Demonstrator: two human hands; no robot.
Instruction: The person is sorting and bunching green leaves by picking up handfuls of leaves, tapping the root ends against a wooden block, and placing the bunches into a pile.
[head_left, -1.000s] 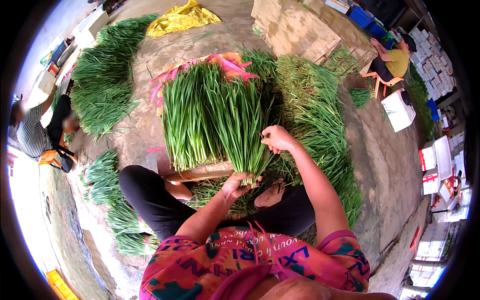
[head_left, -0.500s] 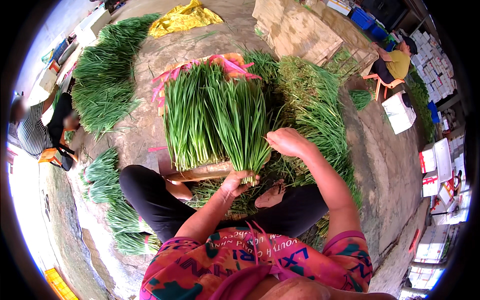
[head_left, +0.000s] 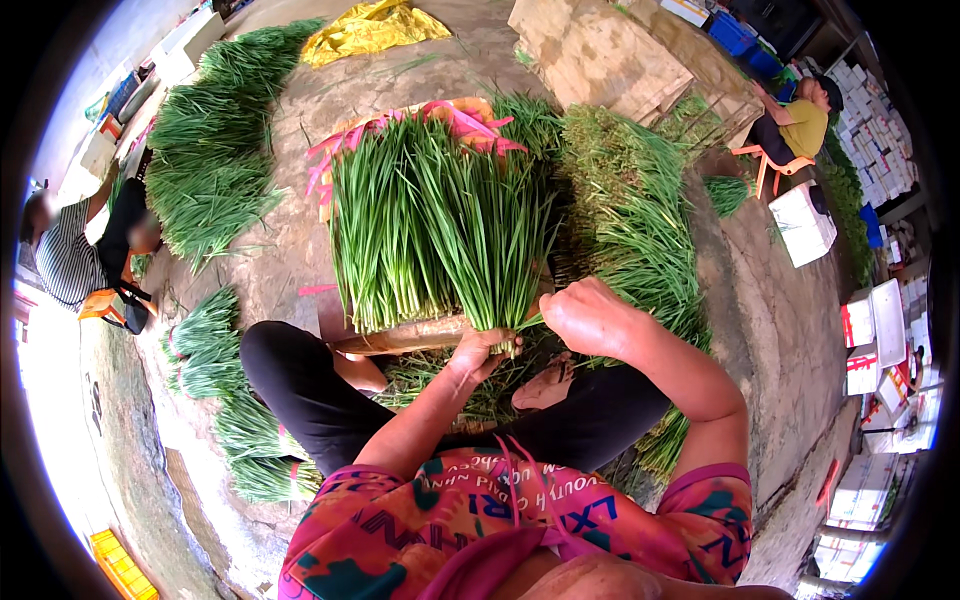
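Observation:
My left hand [head_left: 484,350] is wrapped round the pale stem ends of a bunch of long green chives [head_left: 492,240], whose leaves fan out away from me. Close to its right, my right hand [head_left: 588,318] is closed, and a thin green chive leaf [head_left: 529,322] runs from the bunch's base to its fingers. Left of the held bunch lies a thick pile of chives [head_left: 388,220], stems toward me, on a low support with a wooden front edge [head_left: 405,340]. Pink ribbons [head_left: 470,125] stick out behind the pile.
Loose chives are heaped on my right [head_left: 650,240] and far left [head_left: 215,140]. Tied bundles [head_left: 262,445] lie by my left knee. A yellow sack [head_left: 375,32] and brown boards [head_left: 600,60] lie beyond. Other people sit at the left [head_left: 75,250] and far right [head_left: 800,125].
My right hand has moved slightly right and toward me, with its forearm lower. The left hand still grips the bunch, whose leaves have spread a little to the right.

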